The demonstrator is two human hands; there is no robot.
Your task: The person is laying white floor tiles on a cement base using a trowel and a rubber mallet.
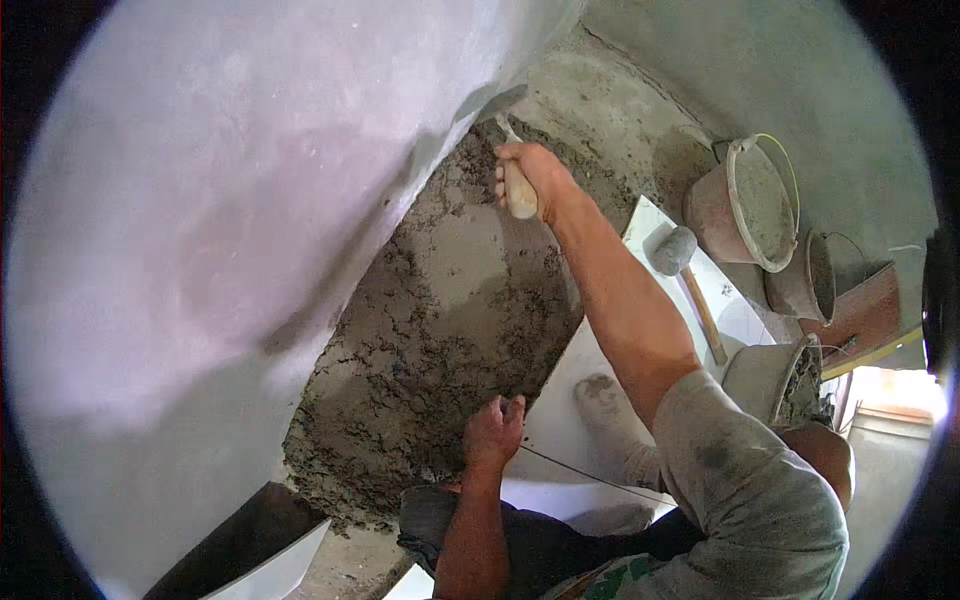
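My right hand [535, 175] is wrapped round the wooden handle of a trowel [520, 195], out at the far end of a bed of rough grey mortar [410, 330]. The trowel's neck points away from me toward the wall, and its blade is hard to make out there. Closer to me, my left hand [493, 435] is closed, low at the mortar's near right side. Whatever its curled fingers may hold is hidden. A smoother patch [465, 260] shows in the middle of the mortar.
Along the left runs a pale wall [200, 230]. A mallet [675, 250] with a grey head lies on white tiles [560, 390] at the right, near a dusty foot [600, 400]. Beyond stand a bucket [715, 210] of grey material and two more buckets. A white panel [280, 570] leans at lower left.
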